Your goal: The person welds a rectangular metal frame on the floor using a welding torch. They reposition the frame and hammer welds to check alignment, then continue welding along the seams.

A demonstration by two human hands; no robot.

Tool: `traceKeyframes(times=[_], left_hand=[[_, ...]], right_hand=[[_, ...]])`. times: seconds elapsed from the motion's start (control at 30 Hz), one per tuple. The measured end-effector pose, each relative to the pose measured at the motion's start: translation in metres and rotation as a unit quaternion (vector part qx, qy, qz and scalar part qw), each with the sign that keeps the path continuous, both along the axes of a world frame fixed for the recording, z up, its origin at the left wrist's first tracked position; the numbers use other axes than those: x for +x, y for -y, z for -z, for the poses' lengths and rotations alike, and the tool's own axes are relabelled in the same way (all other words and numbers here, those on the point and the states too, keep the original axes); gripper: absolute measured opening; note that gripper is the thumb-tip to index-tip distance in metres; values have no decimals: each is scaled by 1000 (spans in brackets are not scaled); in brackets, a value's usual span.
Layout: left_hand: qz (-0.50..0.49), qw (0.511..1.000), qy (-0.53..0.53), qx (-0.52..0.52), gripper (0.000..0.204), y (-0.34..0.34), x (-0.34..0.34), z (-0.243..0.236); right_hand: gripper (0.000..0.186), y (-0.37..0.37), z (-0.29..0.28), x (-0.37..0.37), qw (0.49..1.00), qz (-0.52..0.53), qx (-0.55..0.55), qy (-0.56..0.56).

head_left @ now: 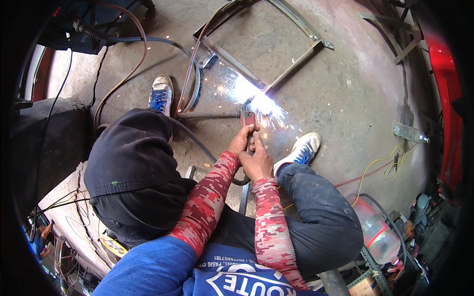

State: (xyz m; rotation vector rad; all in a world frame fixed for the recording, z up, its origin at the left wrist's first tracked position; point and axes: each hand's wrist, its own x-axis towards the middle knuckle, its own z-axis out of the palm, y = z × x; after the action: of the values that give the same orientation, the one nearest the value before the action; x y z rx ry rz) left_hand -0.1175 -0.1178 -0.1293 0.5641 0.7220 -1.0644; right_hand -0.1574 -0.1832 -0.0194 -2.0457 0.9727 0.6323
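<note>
A red-and-black welding torch (248,119) is gripped in both my hands in front of me. My left hand (240,140) is closed around its handle just behind the red body. Pressed close behind it, my right hand (258,162) is closed on the handle too, partly hiding it. At the torch's nozzle burns a blinding white-blue arc, with sparks flying outward. The glare covers a joint of the angled steel frame (296,66) lying on the concrete floor. A curved flat metal piece (195,91) rests left of the arc.
My shoes (304,149) flank the work. A dark machine (91,27) stands at upper left, with cables and a brown hose (144,42) trailing from it. To the right lie a clear plastic bottle (411,133), a yellow cord (368,170) and a large clear container (380,239).
</note>
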Motion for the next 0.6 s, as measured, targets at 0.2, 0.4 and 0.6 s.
traceKeyframes(times=[0.2,0.4,0.6], left_hand=[[6,1000,15,13,32,0,0,0],[3,1000,-3,-22,37,-2,0,3],[-28,999,-15,-34,38,-2,-1,2]], right_hand=[[73,1,-1,1,1000,4,3,-5],[76,0,-5,3,1000,18,17,-10],[77,0,-8,5,1000,14,17,-10]])
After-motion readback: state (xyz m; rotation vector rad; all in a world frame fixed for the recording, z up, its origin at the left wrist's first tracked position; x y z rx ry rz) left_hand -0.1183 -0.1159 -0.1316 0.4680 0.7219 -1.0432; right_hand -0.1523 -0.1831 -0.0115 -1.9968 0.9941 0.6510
